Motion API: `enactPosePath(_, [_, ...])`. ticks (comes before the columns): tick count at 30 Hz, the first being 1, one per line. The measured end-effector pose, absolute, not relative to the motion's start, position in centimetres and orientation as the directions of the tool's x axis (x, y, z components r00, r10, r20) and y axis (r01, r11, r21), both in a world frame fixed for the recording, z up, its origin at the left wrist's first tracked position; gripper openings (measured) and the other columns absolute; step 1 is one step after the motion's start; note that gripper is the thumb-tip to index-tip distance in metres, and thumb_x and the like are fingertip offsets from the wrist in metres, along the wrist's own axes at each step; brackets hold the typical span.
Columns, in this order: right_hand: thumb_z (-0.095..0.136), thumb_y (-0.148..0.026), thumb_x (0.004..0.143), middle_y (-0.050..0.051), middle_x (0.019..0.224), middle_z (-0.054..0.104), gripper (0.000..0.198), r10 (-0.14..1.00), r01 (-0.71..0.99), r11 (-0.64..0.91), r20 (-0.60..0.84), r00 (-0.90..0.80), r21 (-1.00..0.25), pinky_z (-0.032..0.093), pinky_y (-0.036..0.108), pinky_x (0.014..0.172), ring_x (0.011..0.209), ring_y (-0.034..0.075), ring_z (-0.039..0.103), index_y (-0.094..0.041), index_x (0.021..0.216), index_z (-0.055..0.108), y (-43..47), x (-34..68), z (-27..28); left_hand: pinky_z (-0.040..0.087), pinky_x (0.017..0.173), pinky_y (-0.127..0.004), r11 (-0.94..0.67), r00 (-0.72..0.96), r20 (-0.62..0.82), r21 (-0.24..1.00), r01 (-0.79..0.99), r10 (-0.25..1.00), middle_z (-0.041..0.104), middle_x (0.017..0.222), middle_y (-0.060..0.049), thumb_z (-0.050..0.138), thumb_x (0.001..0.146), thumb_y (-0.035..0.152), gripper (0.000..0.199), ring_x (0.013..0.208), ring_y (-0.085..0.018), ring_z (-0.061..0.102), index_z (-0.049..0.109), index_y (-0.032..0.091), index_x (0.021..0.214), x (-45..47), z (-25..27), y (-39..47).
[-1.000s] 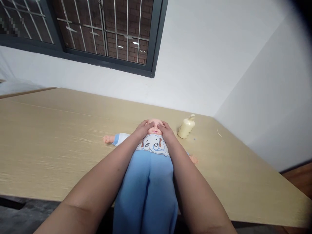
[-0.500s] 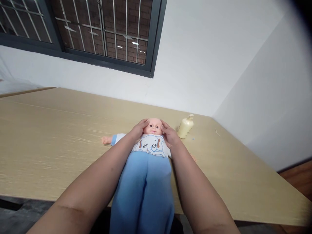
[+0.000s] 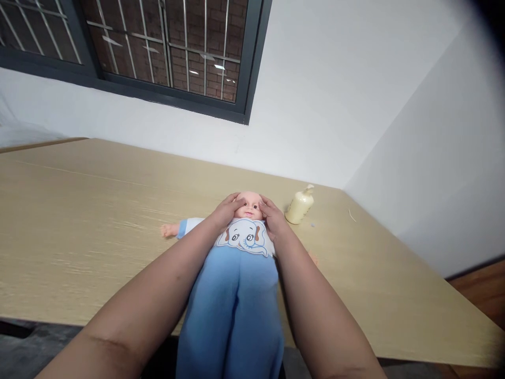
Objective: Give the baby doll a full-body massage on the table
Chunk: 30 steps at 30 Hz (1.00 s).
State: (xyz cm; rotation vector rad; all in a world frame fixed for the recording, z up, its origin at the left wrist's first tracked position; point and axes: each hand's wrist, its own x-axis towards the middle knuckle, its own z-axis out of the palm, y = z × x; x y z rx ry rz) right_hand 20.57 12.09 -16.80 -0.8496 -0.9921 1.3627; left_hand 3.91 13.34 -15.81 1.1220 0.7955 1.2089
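A baby doll lies on its back on the wooden table, its head toward the wall. It wears a white top with an elephant face on the chest and blue trousers, whose legs reach over the near table edge. My left hand cups the left side of the doll's head, its thumb near one eye. On the other side, my right hand cups the head too, thumb at the other eye. Both hands are curved round the head, and their outer fingers are partly hidden. One doll arm sticks out left; the other is mostly behind my right forearm.
A pale yellow pump bottle stands right of the doll's head. Near it lie a tiny bluish bit and a thin pale strip. Beyond the table rise a white wall and a barred window.
My left thumb has moved inward over the doll's face, close to its eye. My right thumb has also slid slightly toward the other eye. Doll and bottle stay practically in place.
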Motion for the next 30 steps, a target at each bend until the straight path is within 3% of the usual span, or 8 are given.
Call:
enactPosePath(5, [0.079, -0.027, 0.073, 0.007, 0.128, 0.065, 0.066, 0.979, -0.459, -0.042, 0.054, -0.195, -0.888, 0.052, 0.048, 0.098, 0.114, 0.028, 0.064, -0.027, 0.133, 0.053, 11.0, 21.7, -15.8, 0.049, 0.100, -0.044, 0.082, 0.388, 0.139, 0.861, -0.502, 0.911, 0.065, 0.127, -0.013, 0.075, 0.074, 0.031, 0.048, 0.118, -0.031, 0.060, 0.065, 0.019, 0.120, 3.0, -16.4, 13.9])
enactPosePath(10, [0.079, -0.026, 0.072, 0.007, 0.128, 0.065, 0.067, 0.978, -0.469, -0.029, 0.072, -0.195, -0.883, 0.053, 0.045, 0.098, 0.114, 0.026, 0.064, -0.028, 0.133, 0.052, 10.8, 21.7, -15.7, 0.048, 0.100, -0.043, 0.081, 0.355, 0.124, 0.856, -0.511, 0.927, 0.064, 0.128, -0.013, 0.075, 0.073, 0.030, 0.047, 0.120, -0.031, 0.059, 0.066, 0.020, 0.118, 3.0, -16.3, 13.7])
enactPosePath(13, [0.078, -0.034, 0.074, 0.006, 0.119, 0.068, 0.069, 0.993, -0.361, 0.048, 0.083, -0.082, -0.931, 0.055, 0.044, 0.092, 0.104, 0.025, 0.068, -0.029, 0.136, 0.049, 11.2, 20.7, -16.1, 0.051, 0.094, -0.042, 0.003, 0.281, 0.115, 0.921, -0.390, 0.953, 0.065, 0.124, -0.014, 0.075, 0.074, 0.038, 0.051, 0.113, -0.032, 0.063, 0.062, 0.018, 0.120, 3.6, -15.8, 13.3])
enactPosePath(16, [0.077, -0.043, 0.073, 0.005, 0.107, 0.070, 0.067, 0.989, -0.142, 0.104, 0.088, 0.115, -0.984, 0.056, 0.041, 0.088, 0.093, 0.023, 0.069, -0.028, 0.133, 0.052, 11.8, 19.7, -16.4, 0.048, 0.093, -0.042, -0.061, 0.158, 0.084, 0.987, -0.146, 0.984, 0.066, 0.122, -0.015, 0.079, 0.072, 0.044, 0.058, 0.112, -0.033, 0.062, 0.060, 0.018, 0.120, 4.1, -15.2, 13.0])
enactPosePath(19, [0.075, -0.046, 0.073, 0.004, 0.103, 0.071, 0.063, 0.979, -0.038, 0.107, 0.098, 0.179, -0.994, 0.055, 0.040, 0.089, 0.093, 0.023, 0.068, -0.028, 0.130, 0.056, 12.3, 19.3, -16.6, 0.045, 0.096, -0.043, -0.070, 0.080, 0.074, 0.997, -0.043, 0.994, 0.066, 0.120, -0.015, 0.077, 0.074, 0.046, 0.052, 0.115, -0.034, 0.059, 0.062, 0.018, 0.115, 4.3, -15.0, 13.2])
enactPosePath(24, [0.071, -0.043, 0.079, 0.004, 0.112, 0.070, 0.055, 0.992, -0.213, 0.099, 0.079, 0.097, -0.972, 0.056, 0.041, 0.090, 0.101, 0.024, 0.068, -0.030, 0.130, 0.055, 12.6, 19.8, -17.2, 0.051, 0.089, -0.040, -0.056, 0.162, 0.081, 0.987, -0.152, 0.984, 0.068, 0.114, -0.013, 0.067, 0.081, 0.042, 0.041, 0.106, -0.031, 0.065, 0.063, 0.017, 0.113, 4.3, -15.9, 13.9])
enactPosePath(30, [0.076, -0.027, 0.076, 0.006, 0.128, 0.065, 0.064, 0.993, -0.448, -0.016, 0.038, -0.112, -0.894, 0.055, 0.042, 0.094, 0.108, 0.024, 0.067, -0.028, 0.135, 0.051, 11.7, 21.3, -16.6, 0.050, 0.097, -0.047, 0.125, 0.386, 0.094, 0.855, -0.504, 0.918, 0.067, 0.122, -0.016, 0.071, 0.078, 0.029, 0.043, 0.110, -0.032, 0.064, 0.064, 0.016, 0.119, 3.2, -16.8, 14.6])
